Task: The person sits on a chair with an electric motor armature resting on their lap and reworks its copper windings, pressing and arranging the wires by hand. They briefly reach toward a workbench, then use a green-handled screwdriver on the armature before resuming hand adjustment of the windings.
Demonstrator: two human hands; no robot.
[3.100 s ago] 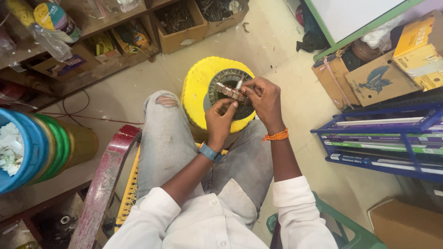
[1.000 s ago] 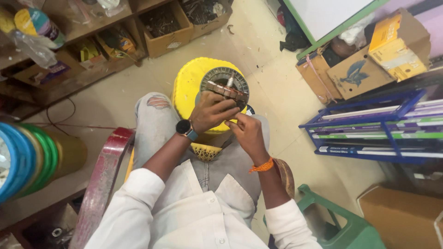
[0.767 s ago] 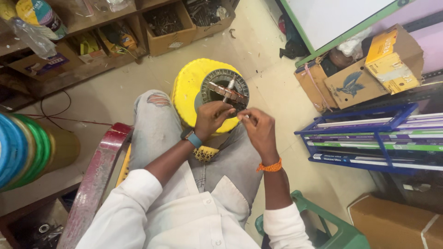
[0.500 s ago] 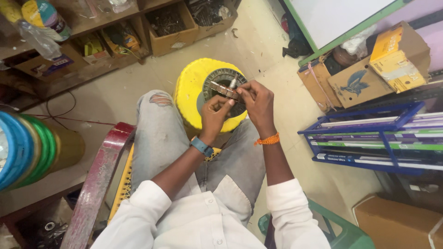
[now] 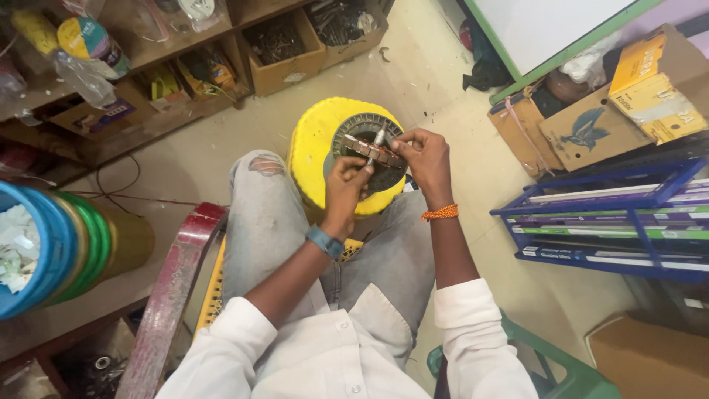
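Top centre of the frame: a round grey metal motor core (image 5: 363, 137) sits on a yellow stool (image 5: 314, 159), just past the person's knees. Both hands are right on it. The left hand (image 5: 344, 185) has its grip pinched on the near end of a flat brownish strip (image 5: 369, 151) lying across the core's middle, and the right hand (image 5: 423, 155) pinches the far end with fingertips pressed together. A thin metal shaft (image 5: 379, 136) pokes up beside the strip.

Packaging-wise: upper right has a brown cardboard box with a dark blue bird shape (image 5: 583, 137) printed on its side, and next to it a stack of yellow rectangular cartons (image 5: 653, 89). Below those, a blue wire rack (image 5: 613, 222) holds long flat packs in green, purple and white. Upper left, wooden shelves (image 5: 148, 59) carry open cardboard boxes of small hardware and a yellow-and-green labelled bottle (image 5: 88, 44). Far left edge: nested blue and green tubs (image 5: 63, 244).
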